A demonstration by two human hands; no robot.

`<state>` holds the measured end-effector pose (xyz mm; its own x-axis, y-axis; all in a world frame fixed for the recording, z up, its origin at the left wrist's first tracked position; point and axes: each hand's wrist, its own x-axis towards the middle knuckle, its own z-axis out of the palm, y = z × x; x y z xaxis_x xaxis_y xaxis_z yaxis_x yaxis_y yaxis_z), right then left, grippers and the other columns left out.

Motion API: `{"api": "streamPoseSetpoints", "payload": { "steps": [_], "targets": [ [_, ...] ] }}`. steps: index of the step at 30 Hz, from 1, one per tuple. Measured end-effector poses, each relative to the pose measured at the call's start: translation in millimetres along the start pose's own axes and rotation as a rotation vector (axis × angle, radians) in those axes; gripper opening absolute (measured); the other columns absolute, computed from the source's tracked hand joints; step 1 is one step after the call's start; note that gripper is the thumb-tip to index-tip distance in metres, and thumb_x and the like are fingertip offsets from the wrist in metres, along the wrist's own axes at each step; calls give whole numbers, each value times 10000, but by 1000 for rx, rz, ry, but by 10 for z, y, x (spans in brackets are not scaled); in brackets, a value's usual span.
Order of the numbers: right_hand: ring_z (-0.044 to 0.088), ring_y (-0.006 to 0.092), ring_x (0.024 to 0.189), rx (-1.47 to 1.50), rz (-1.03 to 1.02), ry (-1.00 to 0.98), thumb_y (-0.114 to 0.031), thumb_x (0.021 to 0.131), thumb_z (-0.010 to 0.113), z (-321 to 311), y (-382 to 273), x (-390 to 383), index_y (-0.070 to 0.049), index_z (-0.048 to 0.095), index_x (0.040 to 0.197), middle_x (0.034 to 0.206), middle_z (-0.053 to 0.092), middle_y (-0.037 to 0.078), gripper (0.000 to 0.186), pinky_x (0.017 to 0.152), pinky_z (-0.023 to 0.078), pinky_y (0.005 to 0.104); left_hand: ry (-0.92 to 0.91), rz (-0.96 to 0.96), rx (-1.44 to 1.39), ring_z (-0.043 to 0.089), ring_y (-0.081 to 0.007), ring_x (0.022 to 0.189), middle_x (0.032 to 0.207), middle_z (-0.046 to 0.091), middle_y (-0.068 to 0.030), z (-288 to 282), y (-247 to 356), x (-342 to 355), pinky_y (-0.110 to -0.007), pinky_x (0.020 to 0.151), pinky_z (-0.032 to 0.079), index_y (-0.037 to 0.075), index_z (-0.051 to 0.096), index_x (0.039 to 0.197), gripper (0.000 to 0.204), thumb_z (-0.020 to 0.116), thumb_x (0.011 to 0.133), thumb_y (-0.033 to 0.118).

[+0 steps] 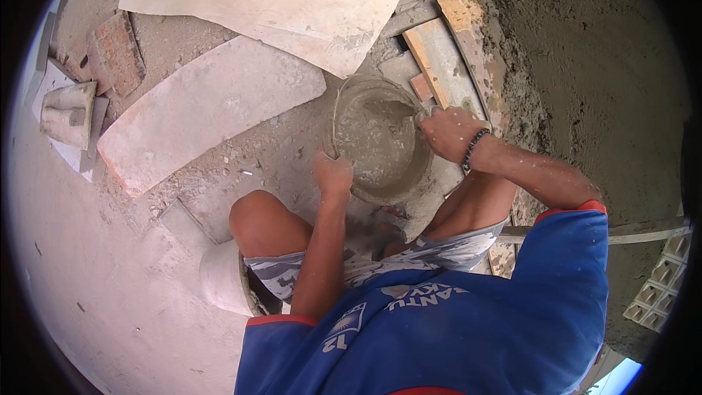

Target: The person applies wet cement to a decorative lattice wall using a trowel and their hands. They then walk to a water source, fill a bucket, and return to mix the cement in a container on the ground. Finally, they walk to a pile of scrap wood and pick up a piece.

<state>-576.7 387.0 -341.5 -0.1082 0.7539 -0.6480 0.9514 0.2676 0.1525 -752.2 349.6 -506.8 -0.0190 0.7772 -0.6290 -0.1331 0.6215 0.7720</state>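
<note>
A round bucket (338,121) coated in cement stands tilted between my knees, with wet grey mortar (376,139) inside it. My left hand (334,174) is closed on the bucket's near-left rim. At the right rim, my right hand (447,134) is closed, its fingertips by the mortar. A grey, mortar-covered piece shows at those fingers, possibly a tool, but its kind is too hidden to tell. A dark beaded bracelet is on the right wrist.
Wooden boards (442,58) lie beyond the bucket, next to a wet mortar surface (592,88) on the right. Pale sheets (212,106) cover ground at the left. A whitish bucket (223,278) lies by my left knee. Farther left are a cement-stained container (67,113) and a brownish slab (117,55).
</note>
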Motion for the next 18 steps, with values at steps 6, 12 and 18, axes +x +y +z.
{"api": "streamPoseSetpoints", "payload": {
  "steps": [6,12,18],
  "targets": [
    [639,335,782,-51,-66,25,-82,746,528,611,10,187,9,641,805,756,625,214,157,648,529,397,-47,2,-30,571,-204,836,957,599,-135,63,-14,-41,-294,740,443,-55,526,1101,421,473,683,-69],
    [637,329,789,159,-43,-173,-153,769,535,880,50,142,26,629,828,793,625,245,210,681,515,418,-65,24,-150,579,-211,894,1003,599,-130,115,134,-155,-289,806,440,-54,508,1130,456,430,683,-102],
    [633,301,629,638,-35,-154,-223,835,525,1389,-36,42,-1,606,933,733,620,209,256,551,511,411,-107,83,-217,578,-192,880,980,607,-118,123,-178,-71,-282,793,442,-44,530,1105,453,434,667,-107]
  ]
}}
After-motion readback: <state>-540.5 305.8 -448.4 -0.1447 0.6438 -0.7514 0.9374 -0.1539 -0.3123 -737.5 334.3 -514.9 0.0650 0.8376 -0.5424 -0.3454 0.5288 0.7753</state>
